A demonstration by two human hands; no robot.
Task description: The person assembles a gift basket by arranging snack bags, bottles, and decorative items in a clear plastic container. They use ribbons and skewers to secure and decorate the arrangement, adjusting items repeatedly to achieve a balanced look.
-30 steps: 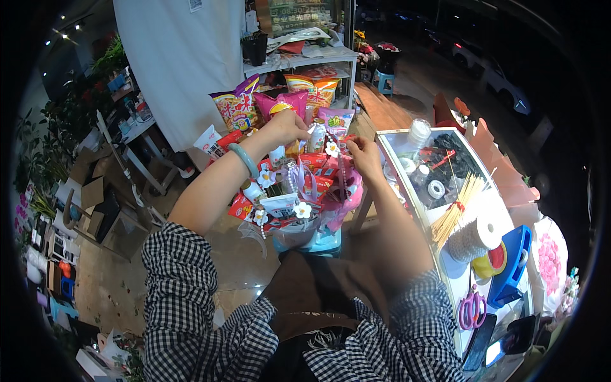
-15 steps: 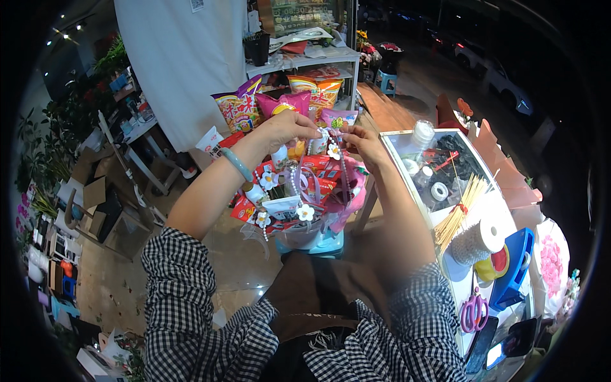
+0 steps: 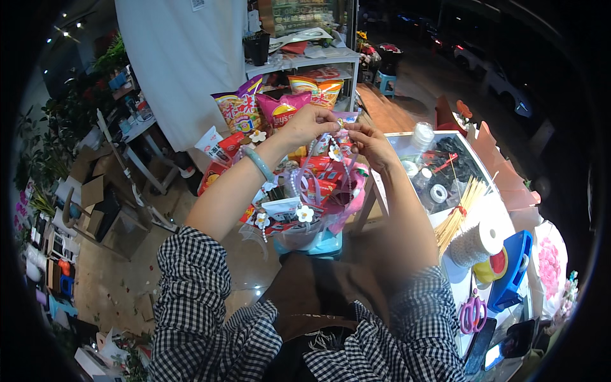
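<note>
A small pale piece (image 3: 342, 124), too tiny to identify, is pinched by left hand (image 3: 313, 125) and right hand (image 3: 371, 145) above the snack bouquet (image 3: 324, 189) before the person. Its magenta bag (image 3: 280, 109) bears printed lettering; beyond, a panel (image 3: 304, 18) carries blurred writing.

Printed lettering stands on the glossy magenta foil snack bag (image 3: 279, 111) and purple-and-yellow foil snack bag (image 3: 239, 108); the square black-and-white code (image 3: 198, 4) seems too small to read.
</note>
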